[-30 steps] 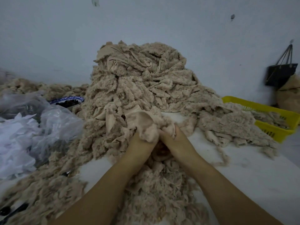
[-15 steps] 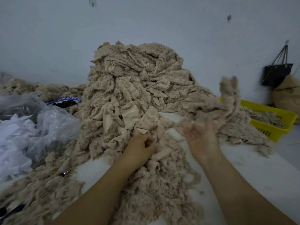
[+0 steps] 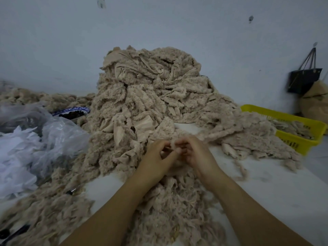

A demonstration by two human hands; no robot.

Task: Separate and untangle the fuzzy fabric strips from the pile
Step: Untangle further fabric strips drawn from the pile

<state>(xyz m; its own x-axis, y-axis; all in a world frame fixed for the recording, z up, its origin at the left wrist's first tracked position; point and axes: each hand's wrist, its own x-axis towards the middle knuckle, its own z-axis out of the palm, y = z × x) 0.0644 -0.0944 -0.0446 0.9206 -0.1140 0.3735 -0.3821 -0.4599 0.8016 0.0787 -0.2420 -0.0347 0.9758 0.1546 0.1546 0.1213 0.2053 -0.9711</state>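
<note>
A tall pile of beige fuzzy fabric strips [image 3: 147, 89] rises against the wall on the white table [image 3: 276, 189]. A lower heap of strips [image 3: 174, 206] spreads toward me between my forearms. My left hand [image 3: 158, 157] and my right hand [image 3: 195, 153] meet at the foot of the pile. Their curled fingertips pinch a small fuzzy strip [image 3: 173, 145] between them. A separated bunch of strips [image 3: 253, 139] lies to the right, beside the basket.
A yellow plastic basket [image 3: 301, 139] holding strips sits at the right table edge. Clear plastic bags with white scraps [image 3: 32, 139] lie at the left, a blue-rimmed bowl [image 3: 72, 111] behind them. A black bag [image 3: 303, 79] hangs on the wall. More strips cover the near left [image 3: 40, 210].
My right hand tossed a strip toward the right, then came back to meet my left hand. Both now pinch a small strip at the pile's foot.
</note>
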